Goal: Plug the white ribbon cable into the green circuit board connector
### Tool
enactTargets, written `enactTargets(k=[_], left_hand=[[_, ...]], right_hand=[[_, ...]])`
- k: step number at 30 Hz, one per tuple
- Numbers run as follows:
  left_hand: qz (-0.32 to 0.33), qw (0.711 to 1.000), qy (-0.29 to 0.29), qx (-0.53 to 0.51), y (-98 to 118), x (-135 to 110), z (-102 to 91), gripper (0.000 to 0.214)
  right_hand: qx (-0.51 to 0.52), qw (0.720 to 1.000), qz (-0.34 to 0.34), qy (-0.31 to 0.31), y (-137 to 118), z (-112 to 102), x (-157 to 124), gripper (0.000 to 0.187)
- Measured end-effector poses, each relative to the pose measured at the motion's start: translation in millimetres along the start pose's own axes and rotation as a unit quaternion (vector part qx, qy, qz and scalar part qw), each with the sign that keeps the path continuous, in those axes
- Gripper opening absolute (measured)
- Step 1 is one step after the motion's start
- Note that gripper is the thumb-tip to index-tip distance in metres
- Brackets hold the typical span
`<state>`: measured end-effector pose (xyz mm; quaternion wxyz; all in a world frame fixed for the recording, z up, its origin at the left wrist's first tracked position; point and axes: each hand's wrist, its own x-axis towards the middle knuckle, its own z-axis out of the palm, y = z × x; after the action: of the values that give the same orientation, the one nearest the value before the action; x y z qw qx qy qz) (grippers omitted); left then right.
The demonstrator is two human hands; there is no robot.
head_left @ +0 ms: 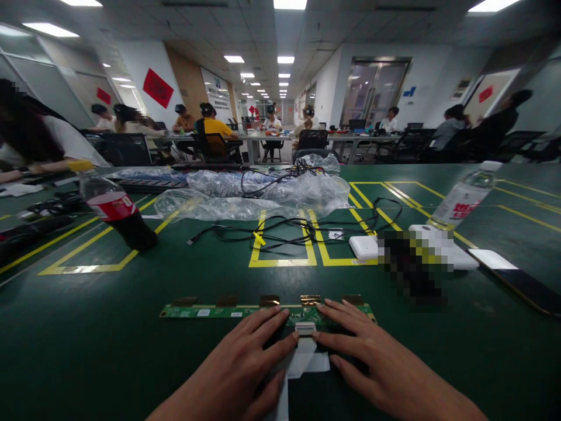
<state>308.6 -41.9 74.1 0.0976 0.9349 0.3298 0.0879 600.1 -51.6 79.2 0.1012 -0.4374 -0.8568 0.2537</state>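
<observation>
A long narrow green circuit board [205, 311] with several gold tabs along its far edge lies on the green table near me. A white flat ribbon cable [302, 356] runs from its connector toward me. My left hand [245, 368] lies flat with fingers stretched out, the tips resting on the board left of the connector. My right hand [372, 356] is also flat and spread, its fingertips touching the board and the cable's end from the right. Neither hand grips anything.
A dark cola bottle [118, 213] stands at left, a clear water bottle [462, 199] at right. Crumpled plastic bags [263, 196] and black cables [302, 231] lie beyond the board. White boxes [363, 247] and a phone [526, 286] sit at right. People sit at far tables.
</observation>
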Motion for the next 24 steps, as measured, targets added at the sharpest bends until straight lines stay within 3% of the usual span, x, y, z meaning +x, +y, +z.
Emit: enactTargets(k=[15, 24], left_hand=[[-0.019, 1.000, -0.009, 0.022, 2, -3, 4.5, 0.062], [-0.003, 1.000, 0.011, 0.008, -1, -5, 13.8, 0.068]], right_hand=[[-0.019, 0.999, 0.021, -0.020, -1, 2, -2, 0.052], [-0.031, 0.999, 0.019, -0.002, -1, 6, -1, 0.055]])
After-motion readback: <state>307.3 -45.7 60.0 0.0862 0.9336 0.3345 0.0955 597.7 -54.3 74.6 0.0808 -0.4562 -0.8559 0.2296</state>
